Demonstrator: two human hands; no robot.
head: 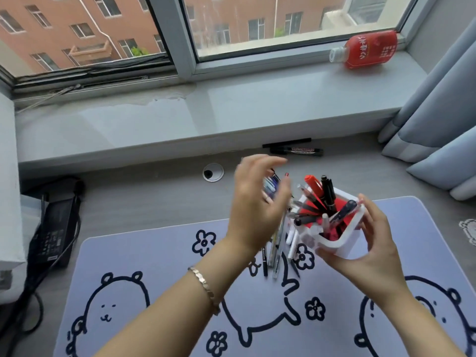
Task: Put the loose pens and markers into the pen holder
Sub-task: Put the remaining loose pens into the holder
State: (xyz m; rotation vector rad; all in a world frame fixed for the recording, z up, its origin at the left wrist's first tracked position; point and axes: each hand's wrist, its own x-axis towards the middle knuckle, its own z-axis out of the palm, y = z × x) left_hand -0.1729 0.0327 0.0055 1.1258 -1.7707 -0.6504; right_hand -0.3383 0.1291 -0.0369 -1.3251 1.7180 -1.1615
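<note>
My right hand [371, 253] grips the white pen holder [342, 243] and tips it to the left above the mat. Inside its red lining stand a red marker [313, 182], black markers [328, 191] and several pens. My left hand [257, 199] is blurred just left of the holder, its fingers curled round a bundle of pens [277, 243] whose blue ends show by the thumb and whose lower ends reach down over the mat. A black whiteboard marker [296, 150] and a thin black pen [286, 143] lie at the desk's back edge under the sill.
A lilac desk mat [154, 266] with bear drawings covers the near desk. A black power brick [51, 233] with cables sits at the left. A cable grommet [213, 172] is behind my left hand. A red bottle [365, 50] lies on the windowsill; curtains [438, 112] hang at right.
</note>
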